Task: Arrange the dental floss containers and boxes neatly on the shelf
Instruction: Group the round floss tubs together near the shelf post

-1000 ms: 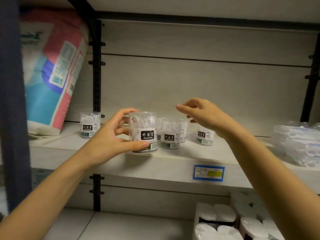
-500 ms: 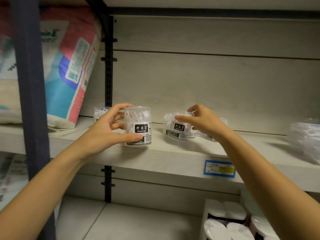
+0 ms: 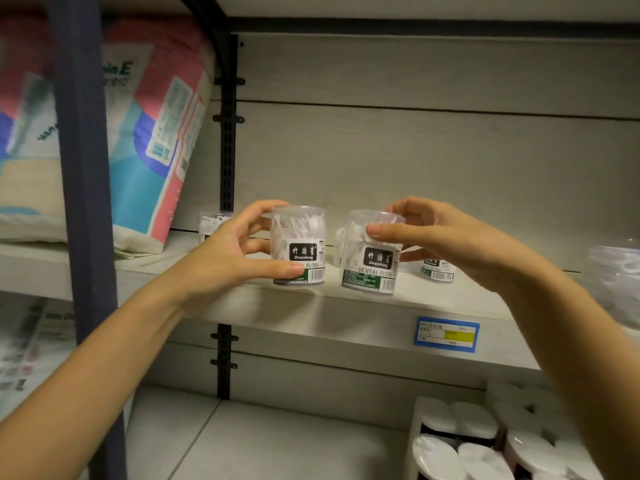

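Two clear round dental floss containers with black and green labels stand near the front edge of the pale shelf (image 3: 363, 306). My left hand (image 3: 228, 258) grips the left container (image 3: 299, 245), thumb on its front and fingers behind. My right hand (image 3: 436, 237) grips the right container (image 3: 372, 258) near its lid, thumb across the front. A third container (image 3: 437, 270) stands further back, partly hidden by my right hand. Another one (image 3: 210, 223) shows behind my left hand at the shelf's left end.
A large pink, blue and white soft pack (image 3: 162, 133) leans on the neighbouring shelf at left, beyond a dark upright post (image 3: 83, 202). Clear plastic packs (image 3: 616, 275) lie at the shelf's right end. A blue price tag (image 3: 446, 332) is on the shelf front. White rolls (image 3: 474, 441) sit below.
My right hand has taken hold of a container and brought it forward beside the one in my left hand. My view has moved closer and to the left.
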A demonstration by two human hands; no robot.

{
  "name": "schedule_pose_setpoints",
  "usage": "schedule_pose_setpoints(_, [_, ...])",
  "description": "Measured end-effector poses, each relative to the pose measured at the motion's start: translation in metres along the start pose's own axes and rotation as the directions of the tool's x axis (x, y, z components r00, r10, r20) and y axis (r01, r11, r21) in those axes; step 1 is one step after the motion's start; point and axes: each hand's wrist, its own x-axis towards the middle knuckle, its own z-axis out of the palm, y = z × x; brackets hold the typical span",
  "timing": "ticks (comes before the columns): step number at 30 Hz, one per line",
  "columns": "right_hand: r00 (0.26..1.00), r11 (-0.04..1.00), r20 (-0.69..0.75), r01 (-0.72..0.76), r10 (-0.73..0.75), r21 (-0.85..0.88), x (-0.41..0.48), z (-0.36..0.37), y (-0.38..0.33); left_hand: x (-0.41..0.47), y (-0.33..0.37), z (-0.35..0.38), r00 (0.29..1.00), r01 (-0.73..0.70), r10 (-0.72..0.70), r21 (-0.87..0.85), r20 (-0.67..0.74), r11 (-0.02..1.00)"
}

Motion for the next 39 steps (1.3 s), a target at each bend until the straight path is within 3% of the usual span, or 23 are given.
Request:
schedule_pose_setpoints(12, [0.999, 0.998, -0.026, 0.024, -0.023, 0.051, 0.021, 0.042, -0.013, -0.052, 0.007, -0.100, 0.980, 0.065, -0.035, 0.148, -0.196, 0.987])
schedule_pose_setpoints(17, [0.996, 0.998, -0.092, 0.022, -0.017, 0.052, 0.047, 0.077, -0.033, -0.050, 0.011, -0.131, 0.983, 0.060, -0.028, 0.174, -0.179, 0.983])
schedule_pose_setpoints(24, [0.966, 0.982, -0.259, -0.044, -0.005, -0.181, 0.105, 0.122, -0.042, -0.033, -0.004, -0.149, 0.993, 0.041, -0.015, 0.217, -0.121, 0.975])
schedule_pose_setpoints(27, [0.968, 0.959, -0.248, -0.114, 0.048, -0.261, 0.130, 0.135, -0.036, -0.027, -0.012, -0.146, 0.994, 0.015, 0.008, 0.213, -0.111, 0.977])
schedule_pose_setpoints(31, [0.967, 0.960, -0.186, -0.210, 0.176, -0.183, 0.158, 0.141, -0.018, -0.021, -0.025, -0.139, 0.994, 0.007, 0.016, 0.210, -0.108, 0.978])
schedule_pose_setpoints(39, [0.970, 0.949, -0.143, -0.224, 0.195, -0.223, 0.188, 0.150, -0.007, -0.016, -0.043, -0.135, 0.996, 0.051, -0.032, 0.231, -0.088, 0.972])
